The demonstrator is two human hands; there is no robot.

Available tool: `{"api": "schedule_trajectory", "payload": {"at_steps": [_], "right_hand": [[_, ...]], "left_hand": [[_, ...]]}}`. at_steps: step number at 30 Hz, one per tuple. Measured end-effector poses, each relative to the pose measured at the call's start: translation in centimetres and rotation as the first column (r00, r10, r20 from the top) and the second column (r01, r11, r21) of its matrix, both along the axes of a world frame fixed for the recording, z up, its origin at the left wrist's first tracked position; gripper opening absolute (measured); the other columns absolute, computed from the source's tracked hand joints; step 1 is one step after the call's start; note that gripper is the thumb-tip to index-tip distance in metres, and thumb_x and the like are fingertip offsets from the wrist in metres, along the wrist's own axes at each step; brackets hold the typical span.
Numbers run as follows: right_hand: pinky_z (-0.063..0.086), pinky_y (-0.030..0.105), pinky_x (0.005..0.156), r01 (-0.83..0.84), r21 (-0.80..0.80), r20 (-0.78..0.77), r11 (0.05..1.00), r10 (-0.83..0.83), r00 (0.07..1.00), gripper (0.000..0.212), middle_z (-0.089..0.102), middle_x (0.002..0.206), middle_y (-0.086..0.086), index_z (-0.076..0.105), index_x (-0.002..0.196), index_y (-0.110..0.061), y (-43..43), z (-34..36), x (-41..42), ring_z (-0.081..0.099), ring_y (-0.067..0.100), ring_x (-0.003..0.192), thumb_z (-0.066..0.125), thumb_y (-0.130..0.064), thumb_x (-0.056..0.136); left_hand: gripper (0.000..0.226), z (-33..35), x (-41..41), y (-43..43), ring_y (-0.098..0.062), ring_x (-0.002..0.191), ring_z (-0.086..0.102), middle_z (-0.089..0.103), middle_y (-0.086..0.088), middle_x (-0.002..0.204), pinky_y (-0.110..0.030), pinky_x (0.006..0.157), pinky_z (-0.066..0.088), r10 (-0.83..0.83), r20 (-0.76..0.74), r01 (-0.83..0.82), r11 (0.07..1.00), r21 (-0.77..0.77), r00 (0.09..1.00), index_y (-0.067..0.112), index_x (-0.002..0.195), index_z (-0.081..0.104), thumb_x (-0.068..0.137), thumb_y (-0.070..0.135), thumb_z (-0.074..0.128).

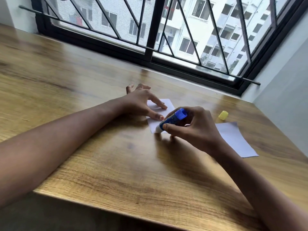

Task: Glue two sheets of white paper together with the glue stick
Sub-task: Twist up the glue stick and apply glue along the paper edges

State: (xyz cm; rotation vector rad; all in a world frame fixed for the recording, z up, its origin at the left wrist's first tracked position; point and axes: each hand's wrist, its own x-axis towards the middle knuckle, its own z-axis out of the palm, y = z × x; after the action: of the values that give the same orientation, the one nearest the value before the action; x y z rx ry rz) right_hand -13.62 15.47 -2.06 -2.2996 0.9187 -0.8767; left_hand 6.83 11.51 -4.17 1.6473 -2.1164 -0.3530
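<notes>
Glossy wood-grain table (116,164), matt paper sheet (233,139).

A broad wooden table (83,77) with a warm, streaked grain fills most of the room in front of me, its near edge (116,209) cutting diagonally across the lower part of the view. It runs right up to a wide sliding window (150,39) with a black frame and a black metal grille (188,27) of slanted bars. Pale walls (283,77) close in on both sides. Outside stands a white apartment block (208,30) with rows of dark windows. Soft daylight comes through the glass and leaves a sheen on the tabletop near the sill.
</notes>
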Motion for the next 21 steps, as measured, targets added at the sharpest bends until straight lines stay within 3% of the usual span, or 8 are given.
{"api": "schedule_trajectory", "payload": {"at_steps": [8,12,21], "right_hand": [[0.057,0.052,0.064,0.045,0.080,0.035,0.996,-0.048,0.998,0.004,0.075,0.071,0.004,0.076,0.072,-0.016,-1.0,0.1,-1.8,0.070,0.031,0.067,0.078,-0.015,0.068],[0.059,0.050,0.065,0.079,0.116,0.022,0.990,-0.082,0.996,0.006,0.075,0.070,0.009,0.076,0.072,-0.013,-1.4,0.5,-2.5,0.069,0.023,0.064,0.078,-0.009,0.068],[0.057,0.047,0.063,0.164,0.084,-0.048,0.983,-0.160,0.986,0.006,0.073,0.065,0.010,0.074,0.070,-0.009,-2.0,1.4,-3.7,0.066,0.022,0.055,0.078,-0.006,0.066]], "left_hand": [[0.060,-0.2,0.1,-0.2,-0.015,0.138,0.017,0.054,0.015,0.132,-0.053,0.105,0.001,0.004,0.010,-0.004,1.000,-0.009,1.000,0.052,0.110,0.061,0.055,0.074,0.064],[0.053,-0.1,0.0,0.0,-0.016,0.138,0.018,0.054,0.020,0.130,-0.051,0.105,0.003,0.016,0.038,-0.014,0.999,-0.038,0.999,0.050,0.112,0.061,0.063,0.067,0.067],[0.054,-0.2,0.0,0.0,-0.015,0.138,0.017,0.054,0.015,0.131,-0.051,0.106,0.001,0.017,0.036,-0.016,0.999,-0.038,0.999,0.050,0.112,0.061,0.062,0.068,0.066]]}}
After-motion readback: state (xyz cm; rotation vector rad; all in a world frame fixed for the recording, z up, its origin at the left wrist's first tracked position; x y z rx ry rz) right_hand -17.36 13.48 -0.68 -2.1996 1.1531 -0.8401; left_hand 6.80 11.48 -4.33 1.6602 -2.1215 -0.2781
